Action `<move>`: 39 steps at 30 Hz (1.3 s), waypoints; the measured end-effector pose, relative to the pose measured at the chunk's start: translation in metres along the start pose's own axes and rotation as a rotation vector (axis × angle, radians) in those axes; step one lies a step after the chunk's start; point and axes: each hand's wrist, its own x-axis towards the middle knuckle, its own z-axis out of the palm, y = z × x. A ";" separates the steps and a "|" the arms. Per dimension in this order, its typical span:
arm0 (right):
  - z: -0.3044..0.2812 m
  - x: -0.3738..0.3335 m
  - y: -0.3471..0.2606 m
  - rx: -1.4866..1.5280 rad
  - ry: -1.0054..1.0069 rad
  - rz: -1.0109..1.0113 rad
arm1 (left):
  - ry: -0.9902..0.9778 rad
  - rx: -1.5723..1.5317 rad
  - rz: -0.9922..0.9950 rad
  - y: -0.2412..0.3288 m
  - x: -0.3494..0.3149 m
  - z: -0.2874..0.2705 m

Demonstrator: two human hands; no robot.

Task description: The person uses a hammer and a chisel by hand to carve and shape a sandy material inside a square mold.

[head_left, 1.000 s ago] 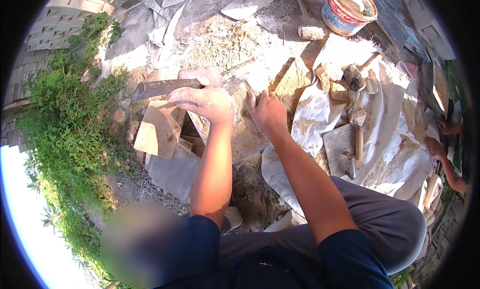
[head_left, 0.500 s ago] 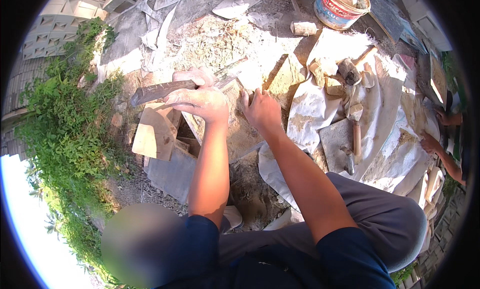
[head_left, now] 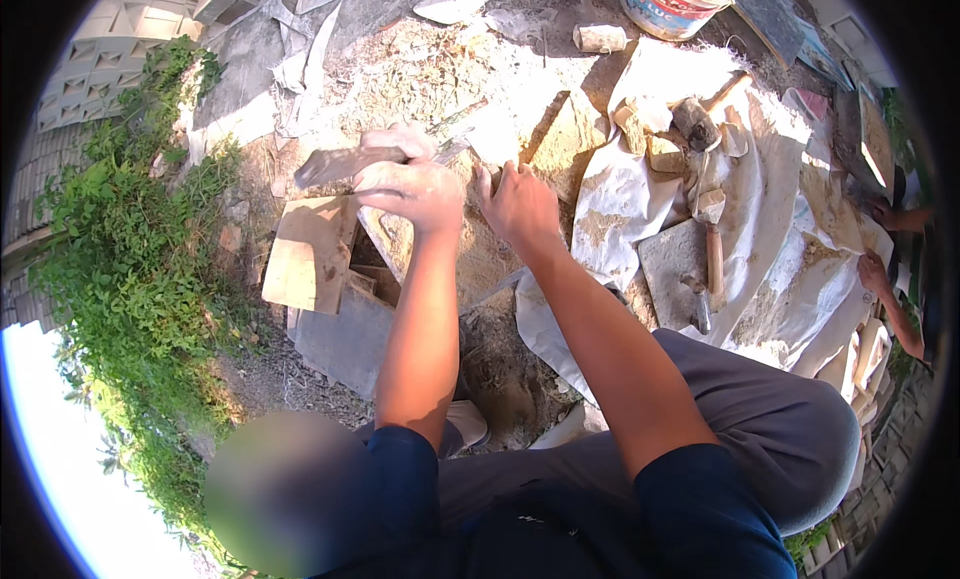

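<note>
My left hand [head_left: 420, 189], pale with dust, is closed around a long dark wooden piece [head_left: 340, 166] like a tool handle; its end sticks out to the left and is slightly smeared by motion. Just to its right, my right hand [head_left: 522, 209] rests low over a dusty stone slab [head_left: 485, 254], its fingers curled downward. Whatever those fingers grip, if anything, is hidden beneath them. A rough yellowish stone block [head_left: 572, 144] lies beyond my right hand. Left of my left forearm, a flat tan slab [head_left: 308, 254] leans over a gap.
On a white sheet [head_left: 625, 204] at right lie a hammer [head_left: 714, 249], a dark-headed mallet [head_left: 697, 126] and stone chunks [head_left: 665, 156]. A paint bucket [head_left: 675, 9] stands at the back. Another person's hand [head_left: 873, 272] is at far right. Green plants [head_left: 130, 229] border the left.
My left hand has turned a little, and the dark wooden piece has shifted right and slightly up. My right hand has stayed nearly in place, its fingers slightly more curled.
</note>
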 end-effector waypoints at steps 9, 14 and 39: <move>-0.005 0.000 0.003 0.043 -0.010 -0.060 | 0.000 0.179 0.054 0.002 -0.016 0.024; -0.007 -0.006 0.001 0.026 -0.049 0.017 | -0.249 0.068 0.014 0.012 -0.020 -0.010; -0.081 -0.042 -0.093 0.865 0.139 -0.968 | -0.391 1.456 -0.524 0.029 -0.058 -0.131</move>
